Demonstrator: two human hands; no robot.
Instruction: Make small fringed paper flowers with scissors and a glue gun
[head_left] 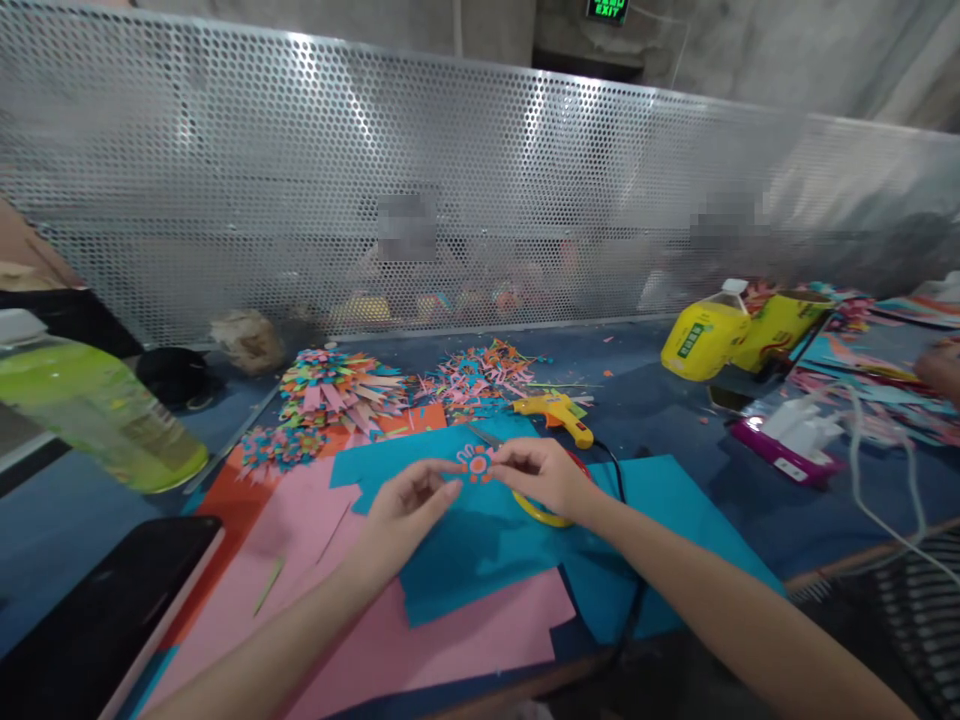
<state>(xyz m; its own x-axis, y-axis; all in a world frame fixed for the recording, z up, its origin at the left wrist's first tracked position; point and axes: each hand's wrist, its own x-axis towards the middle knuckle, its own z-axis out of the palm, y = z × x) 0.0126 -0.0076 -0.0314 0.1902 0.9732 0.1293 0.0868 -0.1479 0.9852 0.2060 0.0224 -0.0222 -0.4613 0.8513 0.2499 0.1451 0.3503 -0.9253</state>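
Between my two hands, just over the blue paper, is a small paper flower with an orange centre and blue, orange and pink parts. My right hand pinches its right edge. At the flower's left edge, the fingertips of my left hand are closed on it. Partly hidden under my right hand lies a pair of scissors with yellow and red handles, blades pointing away to the left. A yellow glue gun lies just beyond my right hand, its dark cord running down past my forearm.
Pink paper lies under my left forearm. Fringed paper balls and a heap of paper scraps sit behind. A phone and green bottle stand left; a yellow bottle and tissue pack right. A perforated metal panel borders the table.
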